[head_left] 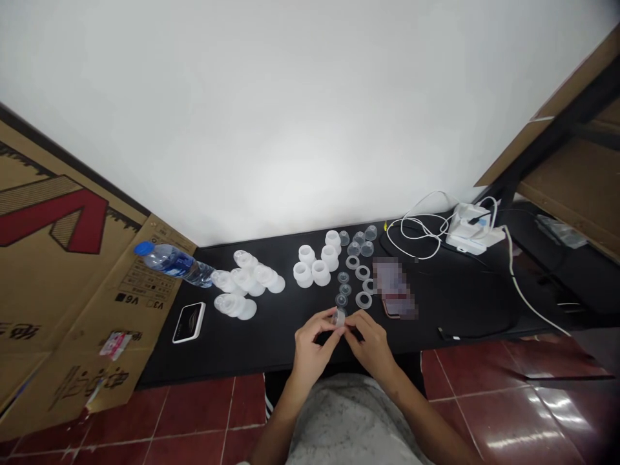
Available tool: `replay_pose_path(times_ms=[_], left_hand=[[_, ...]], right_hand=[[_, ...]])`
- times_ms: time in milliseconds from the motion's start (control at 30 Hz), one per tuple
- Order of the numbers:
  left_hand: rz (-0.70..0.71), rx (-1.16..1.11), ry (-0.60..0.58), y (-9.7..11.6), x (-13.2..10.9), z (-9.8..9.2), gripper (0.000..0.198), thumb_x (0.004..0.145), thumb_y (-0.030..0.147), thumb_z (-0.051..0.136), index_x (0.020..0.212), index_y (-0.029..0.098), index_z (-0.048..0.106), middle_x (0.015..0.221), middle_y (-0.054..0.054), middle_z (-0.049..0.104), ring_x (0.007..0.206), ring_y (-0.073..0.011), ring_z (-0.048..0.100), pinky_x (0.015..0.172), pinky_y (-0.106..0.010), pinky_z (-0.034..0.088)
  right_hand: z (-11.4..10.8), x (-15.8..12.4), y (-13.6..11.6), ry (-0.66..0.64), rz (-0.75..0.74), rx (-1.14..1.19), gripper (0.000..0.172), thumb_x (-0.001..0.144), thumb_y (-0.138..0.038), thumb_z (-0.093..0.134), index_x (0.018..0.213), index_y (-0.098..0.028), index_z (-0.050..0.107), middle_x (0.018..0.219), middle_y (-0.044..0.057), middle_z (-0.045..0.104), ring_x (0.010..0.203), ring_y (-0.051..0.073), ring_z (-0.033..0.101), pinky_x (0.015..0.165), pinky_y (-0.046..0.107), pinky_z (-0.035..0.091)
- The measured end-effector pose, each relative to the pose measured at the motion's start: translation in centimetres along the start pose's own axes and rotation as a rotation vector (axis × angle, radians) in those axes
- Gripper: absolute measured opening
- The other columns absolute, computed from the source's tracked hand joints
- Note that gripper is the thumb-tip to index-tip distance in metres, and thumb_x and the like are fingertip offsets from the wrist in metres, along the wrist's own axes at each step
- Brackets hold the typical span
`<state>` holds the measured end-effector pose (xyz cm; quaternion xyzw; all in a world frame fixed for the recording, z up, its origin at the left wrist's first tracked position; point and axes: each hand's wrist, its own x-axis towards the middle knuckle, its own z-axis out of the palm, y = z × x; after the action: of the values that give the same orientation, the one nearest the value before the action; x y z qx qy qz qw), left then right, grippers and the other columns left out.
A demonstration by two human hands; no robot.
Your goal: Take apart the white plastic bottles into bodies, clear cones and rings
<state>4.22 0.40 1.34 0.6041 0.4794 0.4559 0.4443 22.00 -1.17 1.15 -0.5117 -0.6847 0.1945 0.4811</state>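
Note:
My left hand (312, 342) and my right hand (371, 339) meet at the front edge of the black table. Both pinch a small translucent ring-shaped piece (340, 317) between fingers and thumbs; its exact kind is too small to make out. Just beyond the fingers stand several clear teat-like pieces (344, 290) in a column. Beside them lie several flat translucent rings (363, 299). Farther back are clear domed caps (367, 248). Several white open-necked bottle-like pieces (320, 272) stand left of these, and white pieces with domed tops (242, 280) are grouped farther left.
A water bottle (167, 259) lies tilted by the cardboard box (62, 258) on the left, near a white-framed device (188, 322). Right of the rings lies a phone (394, 290), partly blurred. White cables and a power strip (469, 229) occupy the table's (232, 349) back right.

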Motion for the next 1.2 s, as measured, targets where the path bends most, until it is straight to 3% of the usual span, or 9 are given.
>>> replay_pose_path(times_ms=[300,433,533,600,700,833,900,1033,1200], left_hand=[[-0.232,-0.338,0.078,0.1,-0.7,0.2,0.044,0.091,0.056,0.083,0.074,0.019,0.068,0.116,-0.015,0.083,0.103,-0.0306,0.082,0.09,-0.044,0.07],[-0.377,-0.563,0.16,-0.6,-0.2,-1.0,0.053,0.091,0.066,0.081,0.08,0.019,0.06,0.107,-0.014,0.084,0.087,-0.0265,0.084,0.077,-0.04,0.071],[-0.369,-0.544,0.23,-1.1,0.3,-2.6,0.053,0.089,0.067,0.081,0.086,0.019,0.059,0.11,-0.015,0.084,0.085,-0.0264,0.084,0.075,-0.038,0.07],[-0.357,-0.515,0.247,-1.3,0.4,-3.6,0.051,0.09,0.066,0.08,0.092,0.02,0.058,0.111,-0.015,0.084,0.086,-0.0275,0.085,0.075,-0.038,0.07],[-0.405,-0.505,0.249,-1.6,0.3,-4.1,0.049,0.093,0.063,0.077,0.11,0.021,0.059,0.111,-0.015,0.085,0.085,-0.0282,0.086,0.075,-0.039,0.07],[-0.46,-0.552,0.229,-2.0,0.0,-3.1,0.058,0.093,0.065,0.075,0.123,0.016,0.063,0.114,-0.02,0.085,0.088,-0.0309,0.086,0.078,-0.041,0.07],[-0.457,-0.567,0.226,-2.3,-0.2,-2.4,0.061,0.093,0.065,0.076,0.125,0.015,0.064,0.116,-0.021,0.084,0.09,-0.0314,0.086,0.081,-0.043,0.07],[-0.406,-0.508,0.259,-2.4,-0.7,-2.0,0.063,0.093,0.063,0.078,0.132,0.014,0.066,0.122,-0.021,0.083,0.098,-0.0326,0.086,0.086,-0.044,0.07],[-0.303,-0.311,0.358,-2.4,-1.7,-3.3,0.059,0.094,0.061,0.08,0.132,0.016,0.069,0.115,-0.018,0.085,0.102,-0.0316,0.085,0.069,-0.031,0.066]], right_hand=[[-1.6,0.6,-1.0,-0.212,-0.167,-0.029,0.024,0.11,-0.015,0.053,0.11,-0.025,0.075,0.1,0.007,0.075,0.089,0.019,0.073,0.081,0.03,0.063],[-2.0,0.7,-0.7,-0.062,-0.102,0.109,0.017,0.108,-0.019,0.061,0.104,-0.025,0.077,0.097,0.008,0.077,0.088,0.02,0.076,0.08,0.031,0.066],[-2.6,0.4,0.3,0.114,0.044,0.175,0.008,0.104,-0.027,0.072,0.107,-0.024,0.078,0.099,0.009,0.08,0.086,0.022,0.078,0.077,0.035,0.069],[-3.3,0.1,1.1,0.2,0.137,0.193,0.017,0.101,-0.033,0.077,0.115,-0.024,0.078,0.101,0.009,0.081,0.081,0.022,0.079,0.076,0.036,0.07],[-4.5,-0.2,1.7,0.23,0.173,0.151,0.018,0.102,-0.034,0.078,0.116,-0.023,0.078,0.099,0.007,0.081,0.078,0.021,0.079,0.075,0.036,0.07],[-4.1,1.3,0.3,0.056,0.035,-0.029,0.015,0.107,-0.026,0.07,0.119,-0.026,0.078,0.105,0.007,0.08,0.088,0.023,0.076,0.084,0.04,0.066],[-2.8,2.9,-0.7,-0.058,-0.066,-0.156,0.02,0.108,-0.021,0.065,0.122,-0.027,0.077,0.11,0.009,0.079,0.1,0.028,0.073,0.09,0.044,0.063],[0.8,6.1,-1.7,-0.22,-0.155,-0.474,0.019,0.106,-0.013,0.064,0.114,-0.023,0.078,0.105,0.012,0.077,0.098,0.031,0.063,0.088,0.047,0.056],[3.1,7.9,-1.1,-0.326,-0.145,-0.625,0.01,0.098,-0.011,0.073,0.095,-0.02,0.077,0.098,0.015,0.072,0.099,0.034,0.06,0.084,0.047,0.054]])
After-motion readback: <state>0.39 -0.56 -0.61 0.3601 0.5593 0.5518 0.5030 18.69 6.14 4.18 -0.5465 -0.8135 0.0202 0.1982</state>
